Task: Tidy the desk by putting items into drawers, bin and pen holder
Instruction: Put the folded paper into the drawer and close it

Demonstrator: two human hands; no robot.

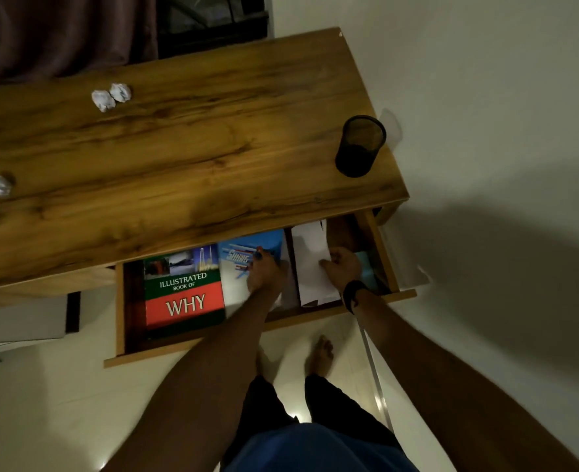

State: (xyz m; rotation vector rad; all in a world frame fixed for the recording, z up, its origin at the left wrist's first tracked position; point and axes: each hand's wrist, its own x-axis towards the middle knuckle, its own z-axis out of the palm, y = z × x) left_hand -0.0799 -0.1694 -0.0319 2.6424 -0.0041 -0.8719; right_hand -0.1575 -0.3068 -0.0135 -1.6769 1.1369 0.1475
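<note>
1. We are reaching both hands into the open drawer (192, 352) under the desk (179, 148). Our left hand (266, 272) is resting flat, fingers spread, on the blue booklet (247, 253); whether it is pinching anything we cannot tell.
2. Our right hand (342, 267) is closing its fingers on the white papers (310, 264), which are lying in the drawer's right part, just beside the booklet.
3. We are judging the papers light, floppy and easy to crease, so we would be holding them near the middle of an edge and laying them flat, not shoving them.
4. The booklet is looking thin and bendy with a slick cover; pressing it flat or sliding it by a corner should be enough.
5. The book (184, 291) at the drawer's left is looking stiff and heavier; it would want a grip along the spine or both sides.
6. We are reading "ILLUSTRATED BOOK OF WHY" on the book's cover. The booklet's slanted title is too blurred to read.
7. On the desk, four crumpled paper balls (111, 96) are waiting for a bin that is not in view: light, springy, easy to pinch. The black mesh holder (360, 146) is standing near the right corner, seemingly empty.
</note>
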